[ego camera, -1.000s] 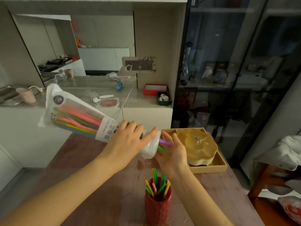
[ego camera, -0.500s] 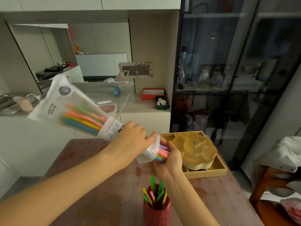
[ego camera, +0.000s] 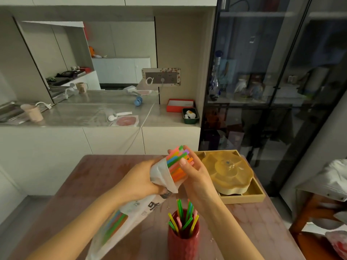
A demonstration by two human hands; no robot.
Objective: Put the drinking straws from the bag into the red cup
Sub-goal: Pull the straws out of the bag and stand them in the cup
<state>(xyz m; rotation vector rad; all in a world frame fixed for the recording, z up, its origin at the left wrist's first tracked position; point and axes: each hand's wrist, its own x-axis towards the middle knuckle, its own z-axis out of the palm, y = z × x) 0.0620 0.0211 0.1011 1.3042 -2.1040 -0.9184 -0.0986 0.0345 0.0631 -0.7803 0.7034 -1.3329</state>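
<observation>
Pinkish and shiny, the tabletop [ego camera: 97, 177] fills the low part of the view, with a pale kitchen counter [ego camera: 78, 117] behind it and a dark glass cabinet [ego camera: 272, 72] on the right side.

Both hands are up over the tabletop. The left hand [ego camera: 139, 182] is closed tight around the white plastic bag [ego camera: 131, 214], near its open end. The bag hangs down toward the person, and more colored straws show through its clear part. The right hand [ego camera: 195, 172] is curled around a bunch of drinking straws [ego camera: 177, 163] that pokes out of the bag's mouth. The thumb presses on the front of the bunch. These straws are pink, green, blue, orange and purple, and they point up and away.

Right below the hands stands the red cup [ego camera: 183, 243], near the front edge of the tabletop. Some thin green, yellow and pink straws [ego camera: 183, 218] stand inside it and lean out to the sides.

Just beside the right hand sits a tan snack box [ego camera: 228, 172] with a wavy lid, resting in a wooden tray [ego camera: 249, 197].
</observation>
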